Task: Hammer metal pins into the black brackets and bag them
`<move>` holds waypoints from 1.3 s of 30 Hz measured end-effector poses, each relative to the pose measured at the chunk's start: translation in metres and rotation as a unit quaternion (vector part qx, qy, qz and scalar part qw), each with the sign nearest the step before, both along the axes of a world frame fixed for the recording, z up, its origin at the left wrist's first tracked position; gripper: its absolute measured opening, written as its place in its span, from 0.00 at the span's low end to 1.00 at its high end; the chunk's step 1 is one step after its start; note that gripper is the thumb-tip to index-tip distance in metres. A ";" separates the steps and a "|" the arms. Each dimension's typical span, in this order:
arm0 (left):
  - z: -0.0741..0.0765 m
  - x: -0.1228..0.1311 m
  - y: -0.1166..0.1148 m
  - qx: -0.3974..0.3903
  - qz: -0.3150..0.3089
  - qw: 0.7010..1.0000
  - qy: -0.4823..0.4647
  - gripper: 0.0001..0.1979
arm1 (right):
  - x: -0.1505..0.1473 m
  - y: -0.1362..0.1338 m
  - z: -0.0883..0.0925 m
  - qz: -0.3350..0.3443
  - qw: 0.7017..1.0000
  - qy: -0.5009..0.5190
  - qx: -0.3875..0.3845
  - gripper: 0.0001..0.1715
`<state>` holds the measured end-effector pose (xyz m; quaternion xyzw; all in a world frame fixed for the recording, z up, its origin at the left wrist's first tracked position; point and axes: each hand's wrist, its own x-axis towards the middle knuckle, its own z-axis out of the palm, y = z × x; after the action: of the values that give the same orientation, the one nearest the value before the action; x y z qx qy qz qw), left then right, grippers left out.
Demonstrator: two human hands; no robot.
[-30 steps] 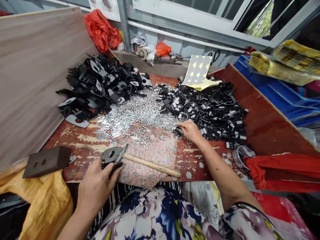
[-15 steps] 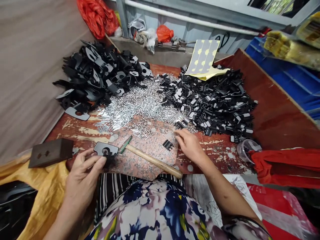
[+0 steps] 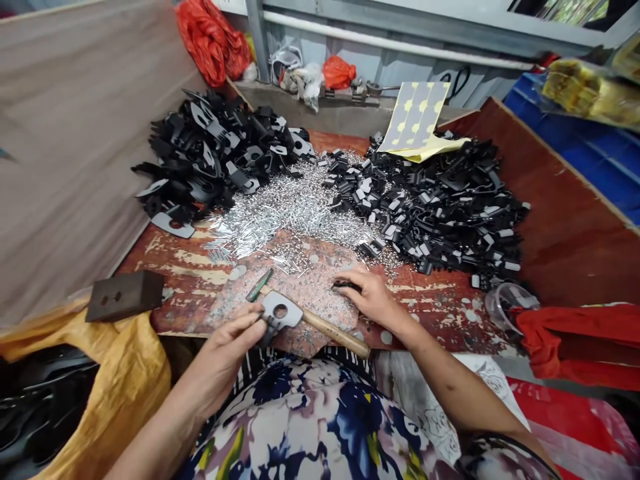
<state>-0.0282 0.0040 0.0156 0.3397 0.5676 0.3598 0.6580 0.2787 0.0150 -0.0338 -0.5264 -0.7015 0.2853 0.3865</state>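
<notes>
My left hand point(image 3: 235, 343) is closed on a black plastic clip part point(image 3: 283, 310) with a grey face and a round hole, held over the hammer. Between fingers and thumb of my right hand point(image 3: 367, 297) is a small black plastic piece point(image 3: 347, 285), gripped just at the board. Beneath both hands lies a speckled pink board point(image 3: 320, 270). Across it rests a hammer point(image 3: 333, 331) with a wooden handle and a green head. Loose metal pins point(image 3: 285, 217) spread in a heap beyond the board.
Larger black parts point(image 3: 200, 153) are piled at left, small black pieces point(image 3: 440, 200) at right under a sticker sheet point(image 3: 415, 120). A dark block with holes point(image 3: 125, 295) sits at the front left edge. A clear plastic cup point(image 3: 505, 303) stands right, beside red cloth point(image 3: 550, 333).
My left hand has moved right with the clip part, over the hammer. My right hand has come down and taken hold of the small black piece on the board.
</notes>
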 end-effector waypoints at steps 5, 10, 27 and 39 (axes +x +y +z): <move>0.005 0.031 0.005 0.056 -0.124 0.990 -0.039 0.16 | -0.042 -0.001 0.027 -0.113 0.990 0.080 0.030 0.05; 0.007 0.053 0.008 0.066 -0.144 0.977 -0.143 0.13 | -0.067 -0.018 0.051 -0.073 0.984 -0.024 0.163 0.17; -0.007 0.039 0.002 0.053 -0.157 0.974 -0.155 0.17 | -0.095 -0.047 0.033 -0.054 0.985 0.162 -0.008 0.05; -0.021 0.028 0.005 0.047 -0.112 0.990 -0.071 0.10 | -0.015 0.032 0.018 -0.108 0.971 -0.204 0.063 0.11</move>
<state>0.0000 0.0086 -0.0055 0.4050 0.4603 0.3335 0.7161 0.2641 0.0467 -0.0163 -0.6206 -0.7214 0.0835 0.2958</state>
